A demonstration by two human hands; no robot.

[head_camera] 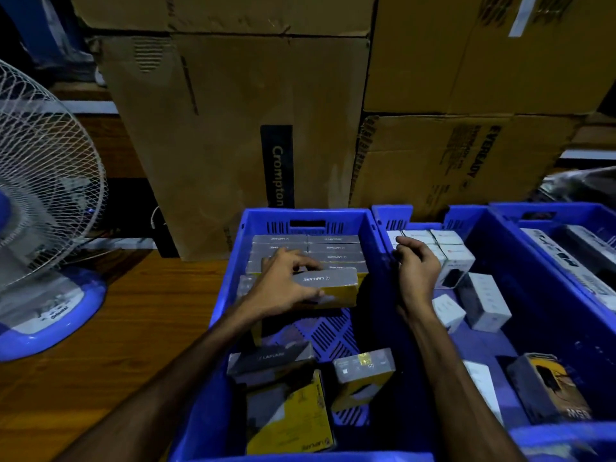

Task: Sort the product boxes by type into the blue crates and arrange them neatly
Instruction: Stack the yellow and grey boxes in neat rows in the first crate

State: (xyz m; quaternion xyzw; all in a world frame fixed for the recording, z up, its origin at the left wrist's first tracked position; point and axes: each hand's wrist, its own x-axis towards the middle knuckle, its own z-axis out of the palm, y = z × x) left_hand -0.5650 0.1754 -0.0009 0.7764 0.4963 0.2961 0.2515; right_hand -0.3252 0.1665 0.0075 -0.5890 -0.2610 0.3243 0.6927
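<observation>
My left hand [283, 281] grips a grey and yellow Lapcare box [333, 288] over the left blue crate [306, 218], just in front of the neat rows of grey boxes [306, 250] at its far end. Loose grey and yellow boxes [293, 405] lie tumbled at the crate's near end. My right hand [416, 265] hovers over the wall between the left and middle crate [480, 228], fingers loosely curled, holding nothing. White boxes [430, 236] are lined up at the middle crate's far end, with more white boxes [483, 301] loose behind my wrist.
A third blue crate [546, 208] at the right holds long boxes. A dark and yellow box [550, 385] lies in the middle crate's near part. Big cardboard cartons [233, 128] stand behind the crates. A white and blue table fan [43, 201] sits on the wooden table at left.
</observation>
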